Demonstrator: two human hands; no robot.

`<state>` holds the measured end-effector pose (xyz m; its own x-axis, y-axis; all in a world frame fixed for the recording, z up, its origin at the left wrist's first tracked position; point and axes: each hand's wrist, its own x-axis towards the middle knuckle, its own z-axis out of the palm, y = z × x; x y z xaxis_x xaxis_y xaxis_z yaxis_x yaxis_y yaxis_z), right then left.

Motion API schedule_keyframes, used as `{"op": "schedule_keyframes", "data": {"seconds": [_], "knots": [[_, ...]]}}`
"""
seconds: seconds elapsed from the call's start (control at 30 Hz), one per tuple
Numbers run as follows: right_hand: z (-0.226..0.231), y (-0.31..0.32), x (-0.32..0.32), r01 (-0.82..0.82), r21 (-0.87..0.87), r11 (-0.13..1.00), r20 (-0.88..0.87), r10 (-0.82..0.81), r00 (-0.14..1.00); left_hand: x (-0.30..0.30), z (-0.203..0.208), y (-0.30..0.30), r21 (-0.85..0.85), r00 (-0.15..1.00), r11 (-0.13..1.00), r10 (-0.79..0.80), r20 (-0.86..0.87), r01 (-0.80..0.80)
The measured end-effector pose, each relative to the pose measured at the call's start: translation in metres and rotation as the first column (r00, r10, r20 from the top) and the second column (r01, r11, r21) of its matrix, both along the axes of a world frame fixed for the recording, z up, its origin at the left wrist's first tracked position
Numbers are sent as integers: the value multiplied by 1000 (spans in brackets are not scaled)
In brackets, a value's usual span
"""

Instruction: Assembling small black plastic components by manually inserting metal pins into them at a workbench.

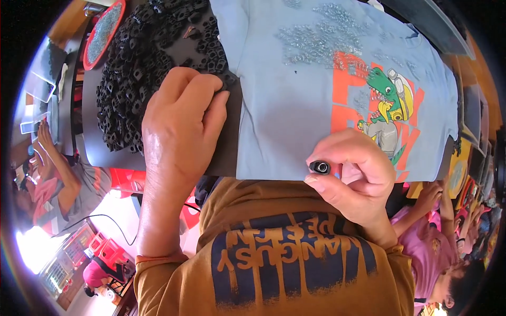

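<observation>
My right hand pinches a small black plastic piece between thumb and forefinger, just off the table's near edge. A round metal ring shows inside the piece's end, which faces up. My left hand is closed, its fingertips at the right side of a heap of black plastic pieces. Whatever its fingers may hold is hidden. A light blue T-shirt with a green dinosaur print lies spread on the table. Many small silvery pieces, seemingly springs, are scattered over its far part.
A red tray of small silvery pieces stands at the far left of the dark table. Clear plastic bins line the far right. One person sits to my left, another in pink close on my right.
</observation>
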<state>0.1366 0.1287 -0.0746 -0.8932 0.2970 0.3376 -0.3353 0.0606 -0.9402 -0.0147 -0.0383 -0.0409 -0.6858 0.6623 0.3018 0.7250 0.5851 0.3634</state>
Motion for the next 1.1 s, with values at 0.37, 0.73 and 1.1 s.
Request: {"op": "schedule_keyframes", "data": {"seconds": [0.37, 0.73, 1.1], "knots": [[5, 2, -2, -38, -45, 998, 23, 39, 999, 14, 2, -3, -73, 996, 993, -93, -4, 92], [6, 3, 0, -25, -21, 999, 42, 26, 999, 38, 32, 0, 227, 811, 970, -60, 582, -91], [12, 6, 3, -91, -4, 996, 76, 91, 993, 51, 46, 24, 286, 162, 903, -245, 956, -319]]}}
